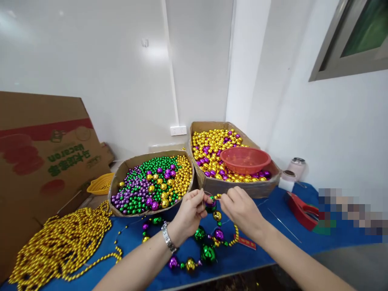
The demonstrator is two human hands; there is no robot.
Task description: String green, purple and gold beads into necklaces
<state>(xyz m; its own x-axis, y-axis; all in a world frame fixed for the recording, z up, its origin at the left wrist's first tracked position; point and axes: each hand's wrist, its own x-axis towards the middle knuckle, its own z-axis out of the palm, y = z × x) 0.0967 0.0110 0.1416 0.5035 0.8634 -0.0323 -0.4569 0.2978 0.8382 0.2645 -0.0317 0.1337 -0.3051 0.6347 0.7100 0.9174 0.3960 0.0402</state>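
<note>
My left hand (192, 208), with a metal bracelet at the wrist, pinches a thin thread (208, 193) between thumb and fingers. Opposite it, a short gap away, my right hand (242, 208) is closed in a pinch at the thread, with a few small gold beads (217, 196) beside the fingertips. Below both hands lies a bead necklace (208, 253) of green, purple and gold balls in mixed sizes, curving over the blue table. Small gold beads trail from it under my right hand. Exactly how the thread runs inside my fingers is hidden.
Two cardboard trays hold loose beads: a left one (112, 204) and a larger right one (233, 188) with a red plastic bowl (245, 159). Gold bead strands (66, 238) pile up at left. A red tape dispenser (298, 212) and a long needle (285, 225) lie at right.
</note>
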